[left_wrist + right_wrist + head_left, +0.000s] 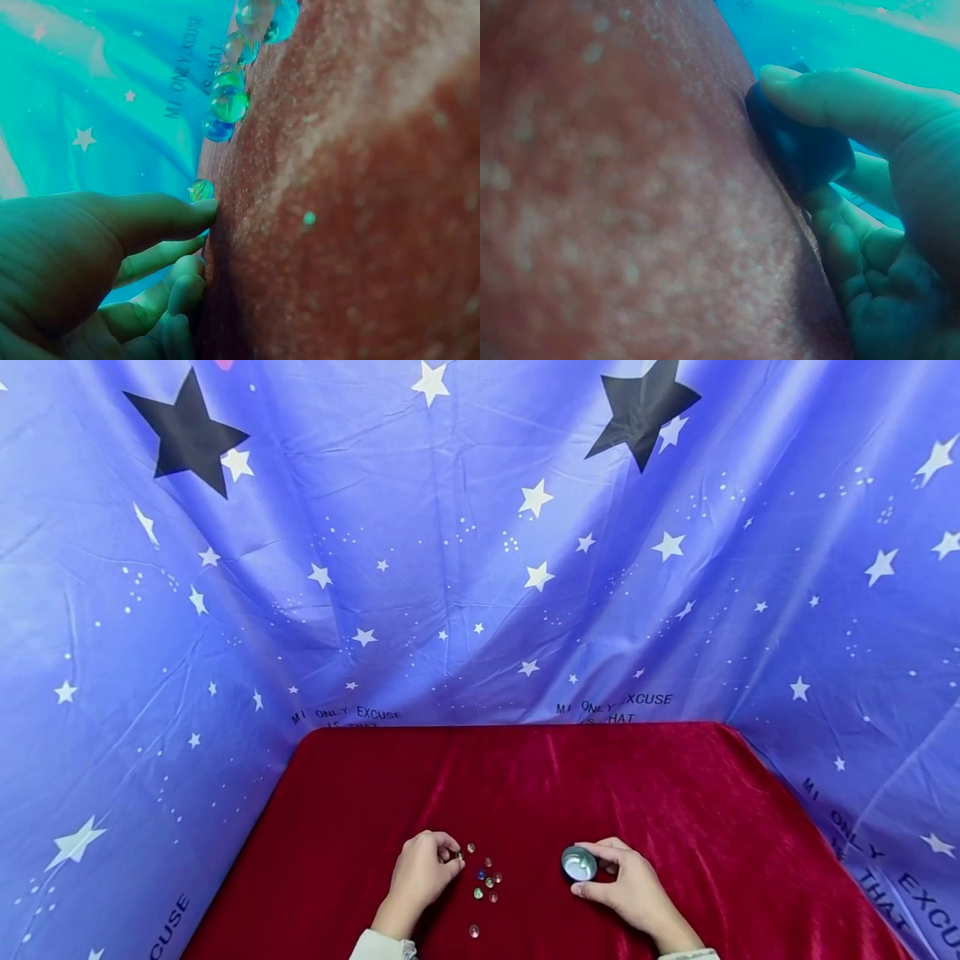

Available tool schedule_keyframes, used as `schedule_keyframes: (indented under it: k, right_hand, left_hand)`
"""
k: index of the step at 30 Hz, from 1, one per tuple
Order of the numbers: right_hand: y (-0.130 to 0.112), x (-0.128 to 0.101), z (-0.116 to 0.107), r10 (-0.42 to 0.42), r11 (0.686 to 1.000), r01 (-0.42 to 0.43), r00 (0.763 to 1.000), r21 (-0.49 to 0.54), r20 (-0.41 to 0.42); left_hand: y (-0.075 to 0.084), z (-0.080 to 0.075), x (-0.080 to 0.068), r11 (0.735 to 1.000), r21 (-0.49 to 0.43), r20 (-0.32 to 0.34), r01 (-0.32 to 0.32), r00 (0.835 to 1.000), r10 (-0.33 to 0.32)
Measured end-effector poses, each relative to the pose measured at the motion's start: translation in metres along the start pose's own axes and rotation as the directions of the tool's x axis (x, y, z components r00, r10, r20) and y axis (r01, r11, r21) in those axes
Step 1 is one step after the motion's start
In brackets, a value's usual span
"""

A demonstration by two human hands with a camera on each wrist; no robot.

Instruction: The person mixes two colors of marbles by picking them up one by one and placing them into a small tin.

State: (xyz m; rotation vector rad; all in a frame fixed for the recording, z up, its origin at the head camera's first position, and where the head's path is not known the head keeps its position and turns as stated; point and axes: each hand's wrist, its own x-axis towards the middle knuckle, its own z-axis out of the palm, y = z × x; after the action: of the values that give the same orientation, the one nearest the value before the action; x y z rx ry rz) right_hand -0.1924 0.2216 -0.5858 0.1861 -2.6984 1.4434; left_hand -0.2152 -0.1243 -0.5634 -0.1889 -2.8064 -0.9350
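Presently, left hand (422, 870) pinches 1 small glass marble (460, 856): hard, slick, prone to rolling. Right hand (628, 885) grips small round metal cup (579, 863) at 3 o'clock.

You can read dark print on the blue star backdrop (480, 568) only. Above the red tablecloth's (525, 785) far edge it says "MI ONLY EXCUSE" 2 times, once with "IS THAT" beneath. Right of the tablecloth, "MI ONLY EXCUSE" repeats; left, just "EXCUSE" shows.
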Motion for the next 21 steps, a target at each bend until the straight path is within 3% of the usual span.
schedule_keyframes:
  k: [8,21]
  right_hand:
    - [0.002,0.0004,0.0003,0.028,1.0,-0.028,1.0,-0.006,0.0]
    - [-0.0009,-0.0006,-0.0004,-0.002,1.0,0.002,1.0,0.003,-0.005]
  left_hand:
    - [-0.0037,0.0006,0.0035,0.999,-0.051,0.03,-0.01,0.999,0.012]
    - [-0.0063,-0.0015,0.006,0.997,-0.082,0.09,0.016,0.996,-0.008]
